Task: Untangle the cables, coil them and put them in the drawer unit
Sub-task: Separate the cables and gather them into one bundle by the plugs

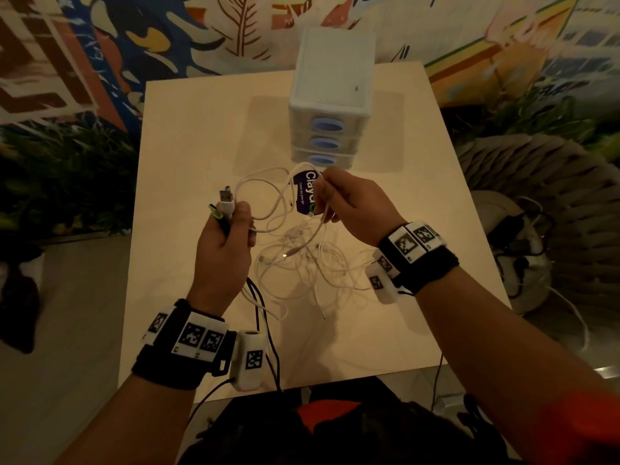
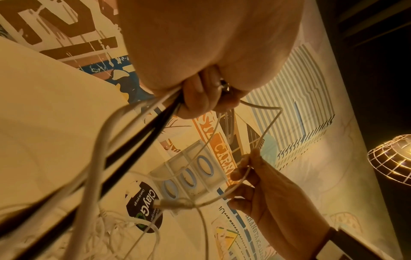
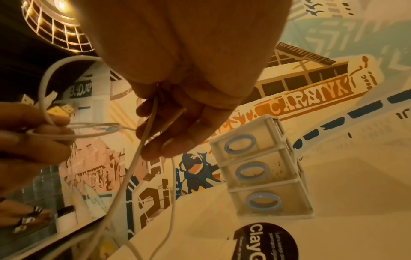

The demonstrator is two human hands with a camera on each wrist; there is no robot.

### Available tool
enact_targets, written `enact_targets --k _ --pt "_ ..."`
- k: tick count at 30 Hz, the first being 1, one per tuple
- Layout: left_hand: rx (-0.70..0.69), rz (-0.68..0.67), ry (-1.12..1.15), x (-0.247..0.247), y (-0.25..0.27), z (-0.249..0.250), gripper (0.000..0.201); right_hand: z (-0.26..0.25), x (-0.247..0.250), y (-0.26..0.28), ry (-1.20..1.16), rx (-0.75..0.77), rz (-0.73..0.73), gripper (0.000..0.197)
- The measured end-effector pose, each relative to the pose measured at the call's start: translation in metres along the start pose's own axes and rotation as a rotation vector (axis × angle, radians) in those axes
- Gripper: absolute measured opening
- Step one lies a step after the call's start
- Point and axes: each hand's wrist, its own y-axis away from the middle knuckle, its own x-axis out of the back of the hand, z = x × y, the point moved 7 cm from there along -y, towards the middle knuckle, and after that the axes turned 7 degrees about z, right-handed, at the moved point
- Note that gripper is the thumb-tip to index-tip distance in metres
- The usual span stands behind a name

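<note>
My left hand is raised above the table and grips a bundle of cable ends: a white USB plug, a black-and-green plug and black cables that hang down past the wrist. My right hand pinches a thin white cable that loops across to the left hand. A tangle of white cables lies on the table below both hands. The white drawer unit with three blue-handled drawers, all closed, stands behind them.
A round dark sticker lies on the beige table in front of the drawer unit. A wicker chair holding dark cables stands right of the table. Plants line the left side.
</note>
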Motion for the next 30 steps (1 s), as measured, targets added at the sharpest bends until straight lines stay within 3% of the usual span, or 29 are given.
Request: enact_targets --k 6,11,16,20,23,28,30 --pt "0.015 0.016 0.037 0.005 0.002 0.005 0.033 0.014 0.043 0.008 0.137 -0.015 0.093 0.027" --pt "0.044 0.02 0.08 0.007 0.007 0.009 0.032 0.026 0.081 0.048 0.226 0.027 0.119 0.021" --pt "-0.017 0.003 0.053 -0.005 0.016 0.014 0.033 0.028 0.08 0.088 0.146 0.154 0.206 0.012" --pt "-0.041 0.019 0.051 -0.011 0.025 0.018 0.032 0.028 0.077 0.083 0.111 0.169 0.276 0.016" --pt "-0.055 0.062 0.056 -0.009 0.031 0.023 0.03 0.028 0.084 0.068 0.212 0.189 0.338 0.018" --pt "-0.081 0.105 0.065 -0.002 0.042 0.031 0.029 0.059 0.084 0.057 0.349 0.05 0.24 0.013" --pt "-0.09 0.115 0.066 -0.002 0.047 0.032 0.029 0.079 0.082 0.062 0.378 -0.062 0.182 0.025"
